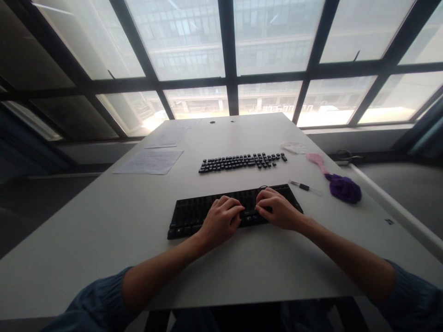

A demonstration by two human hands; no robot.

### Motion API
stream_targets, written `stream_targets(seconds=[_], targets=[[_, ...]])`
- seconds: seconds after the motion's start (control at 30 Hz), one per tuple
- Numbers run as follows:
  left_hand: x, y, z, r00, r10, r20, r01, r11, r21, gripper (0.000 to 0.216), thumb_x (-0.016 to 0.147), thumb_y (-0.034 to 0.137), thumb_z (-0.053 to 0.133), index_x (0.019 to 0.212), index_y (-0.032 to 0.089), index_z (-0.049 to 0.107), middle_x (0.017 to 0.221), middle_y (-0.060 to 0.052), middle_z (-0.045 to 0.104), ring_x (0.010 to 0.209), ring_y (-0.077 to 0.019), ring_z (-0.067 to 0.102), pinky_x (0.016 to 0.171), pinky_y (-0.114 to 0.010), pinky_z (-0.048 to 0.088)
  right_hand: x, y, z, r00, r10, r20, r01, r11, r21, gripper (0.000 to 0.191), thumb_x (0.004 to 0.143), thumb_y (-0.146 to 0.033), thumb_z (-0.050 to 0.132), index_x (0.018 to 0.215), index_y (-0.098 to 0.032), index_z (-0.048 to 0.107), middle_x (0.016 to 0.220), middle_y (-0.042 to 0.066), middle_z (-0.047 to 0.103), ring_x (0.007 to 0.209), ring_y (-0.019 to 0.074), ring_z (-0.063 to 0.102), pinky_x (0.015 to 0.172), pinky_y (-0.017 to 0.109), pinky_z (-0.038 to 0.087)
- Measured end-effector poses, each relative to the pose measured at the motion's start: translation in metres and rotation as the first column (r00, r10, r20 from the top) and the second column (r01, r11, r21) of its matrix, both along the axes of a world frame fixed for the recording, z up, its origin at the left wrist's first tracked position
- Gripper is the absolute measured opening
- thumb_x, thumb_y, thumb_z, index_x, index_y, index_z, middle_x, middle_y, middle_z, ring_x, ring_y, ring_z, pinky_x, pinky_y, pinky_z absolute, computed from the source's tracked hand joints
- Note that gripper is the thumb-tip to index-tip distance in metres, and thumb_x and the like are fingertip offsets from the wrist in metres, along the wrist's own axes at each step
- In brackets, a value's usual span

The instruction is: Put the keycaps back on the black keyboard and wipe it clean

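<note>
A black keyboard (pixel 194 213) lies on the white table (pixel 104 230) in front of me. Both my hands rest on its middle. My left hand (pixel 221 220) has its fingers curled down onto the keys. My right hand (pixel 277 208) is curled too, its fingertips pressed together on the keyboard near its centre; what they pinch, if anything, is too small to see. Beyond the keyboard, several loose black keycaps (pixel 242 161) are laid out in rows.
A thin wire tool (pixel 304 186) lies right of the keyboard. A purple cloth (pixel 344 189), a pink brush (pixel 316 160) and a white mask (pixel 294 147) sit further right. Paper sheets (pixel 148 161) lie at the left. Big windows stand behind the table.
</note>
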State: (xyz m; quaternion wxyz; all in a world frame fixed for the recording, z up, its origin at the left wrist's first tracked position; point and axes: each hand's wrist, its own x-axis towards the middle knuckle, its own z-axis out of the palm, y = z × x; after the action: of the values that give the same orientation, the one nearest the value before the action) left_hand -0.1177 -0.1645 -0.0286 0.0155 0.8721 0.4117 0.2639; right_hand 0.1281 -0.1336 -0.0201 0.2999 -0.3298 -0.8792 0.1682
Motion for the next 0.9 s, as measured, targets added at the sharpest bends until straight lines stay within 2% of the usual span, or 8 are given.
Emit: stream_targets(seconds=[0.23,0.37,0.47,0.6,0.73,0.9], targets=[[0.001,0.0,0.005,1.0,0.011,0.017,-0.011,1.0,-0.026,0.022,0.093,0.016,0.058,0.11,0.022,0.072,0.108,-0.005,0.072,0.103,-0.0231,0.059,0.093,-0.04,0.049,0.0,0.002,-0.002,1.0,-0.013,-0.014,0.014,1.0,0.023,0.021,0.094,-0.016,0.061,0.076,-0.02,0.071,0.09,0.005,0.068,0.091,0.0208,0.058,0.088,0.037,0.048],[0.003,0.011,0.023,0.999,0.01,0.042,-0.007,0.998,-0.069,0.023,0.094,0.02,0.059,0.113,0.021,0.071,0.106,-0.005,0.074,0.102,-0.023,0.061,0.094,-0.039,0.05,0.007,0.011,0.003,0.994,-0.099,-0.047,0.101,0.994,0.031,0.017,0.093,-0.017,0.061,0.082,-0.021,0.073,0.089,0.005,0.071,0.091,0.0215,0.06,0.087,0.036,0.049],[0.009,0.036,0.044,0.999,0.033,0.03,-0.031,0.998,-0.053,0.023,0.093,0.024,0.063,0.114,0.021,0.073,0.106,-0.006,0.075,0.102,-0.0244,0.062,0.094,-0.04,0.05,0.02,0.033,0.006,0.967,-0.244,-0.069,0.247,0.968,0.04,0.012,0.09,-0.018,0.063,0.091,-0.021,0.075,0.091,0.006,0.073,0.093,0.0228,0.063,0.087,0.036,0.049],[0.029,0.091,0.062,0.998,0.066,0.023,-0.066,0.998,-0.008,0.02,0.091,0.026,0.067,0.107,0.019,0.077,0.104,-0.006,0.077,0.099,-0.0242,0.064,0.095,-0.039,0.049,0.04,0.082,0.011,0.892,-0.451,-0.04,0.452,0.89,0.055,0.014,0.087,-0.018,0.065,0.096,-0.019,0.076,0.092,0.006,0.074,0.086,0.0218,0.065,0.083,0.034,0.05],[0.059,0.149,0.053,0.988,0.14,-0.062,-0.141,0.99,-0.02,0.02,0.09,0.027,0.069,0.106,0.021,0.079,0.104,-0.007,0.077,0.099,-0.0248,0.065,0.096,-0.038,0.049,0.05,0.132,0.012,0.808,-0.567,0.159,0.548,0.823,0.149,0.018,0.091,-0.019,0.061,0.1,-0.018,0.077,0.1,0.009,0.074,0.095,0.0238,0.064,0.086,0.034,0.048],[0.087,0.195,0.026,0.975,0.176,-0.139,-0.182,0.983,-0.032,0.016,0.089,0.025,0.069,0.099,0.022,0.081,0.1,-0.008,0.075,0.102,-0.0269,0.062,0.091,-0.038,0.048,0.048,0.167,0.001,0.786,-0.534,0.312,0.495,0.845,0.201,0.017,0.091,-0.018,0.065,0.102,-0.019,0.079,0.106,0.011,0.071,0.104,0.0261,0.06,0.089,0.034,0.045]])
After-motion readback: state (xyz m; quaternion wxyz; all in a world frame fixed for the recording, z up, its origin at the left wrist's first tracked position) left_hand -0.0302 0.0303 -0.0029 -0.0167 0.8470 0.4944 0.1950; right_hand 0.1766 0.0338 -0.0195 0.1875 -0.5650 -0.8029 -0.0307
